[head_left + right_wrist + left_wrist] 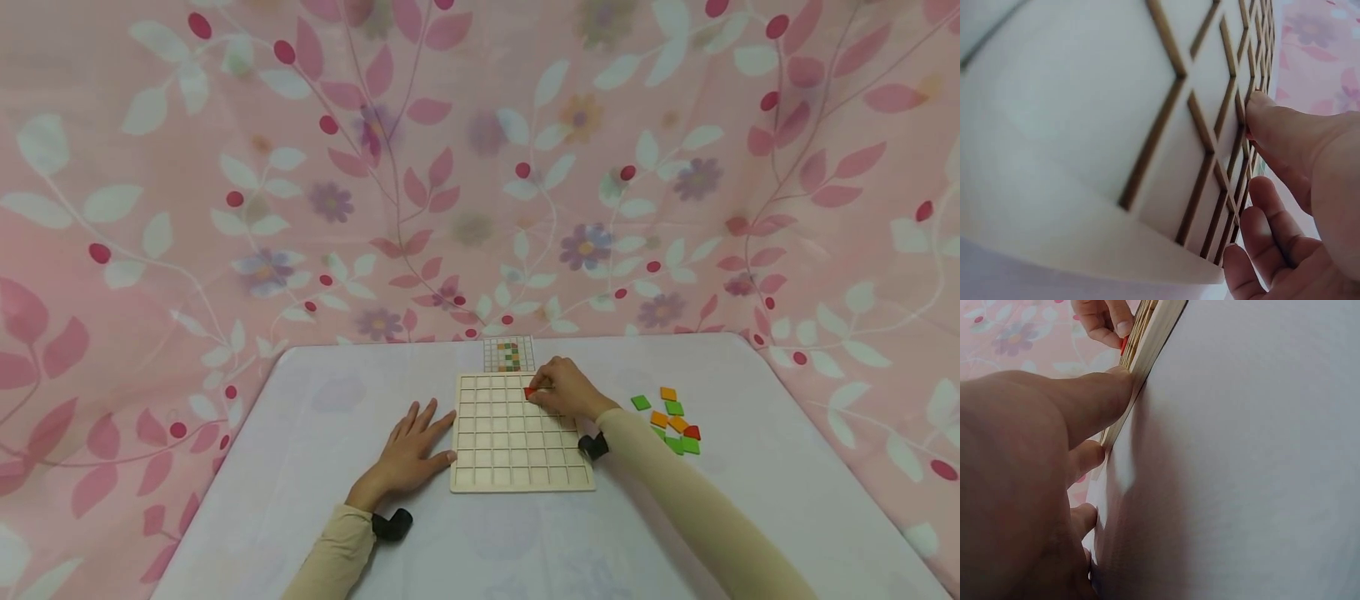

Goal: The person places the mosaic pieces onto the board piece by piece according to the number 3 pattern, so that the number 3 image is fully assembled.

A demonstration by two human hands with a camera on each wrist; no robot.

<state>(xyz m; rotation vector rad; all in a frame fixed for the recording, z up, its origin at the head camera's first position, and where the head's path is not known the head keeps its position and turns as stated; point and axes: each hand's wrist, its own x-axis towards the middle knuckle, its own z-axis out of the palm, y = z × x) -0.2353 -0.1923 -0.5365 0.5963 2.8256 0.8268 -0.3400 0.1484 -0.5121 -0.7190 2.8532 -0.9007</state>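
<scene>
Item: red tile point(529, 392), one; I see it at the far part of the board, just right of the middle; whether it lies flat in a cell I cannot tell.

Right hand point(564, 389): thumb and fingers pinching the red tile.

Grid board point(495, 442): pale, square, raised dividers, lying flat.

Left hand point(408, 454): palm down, fingers spread, thumb and forefinger touching the board's left edge. The two hands are well apart.

Pattern card point(508, 356): gridded, printed with coloured squares, just beyond the board.

Loose tiles point(674, 409): orange, green and one red, scattered right of the board, some overlapping.

Black wrist devices point(393, 525): one per wrist, below beige sleeves point(330, 554).

Table point(510, 550): pale covering, under everything.

Backdrop point(480, 225): pink cloth, leaves and flowers, behind the table.
</scene>
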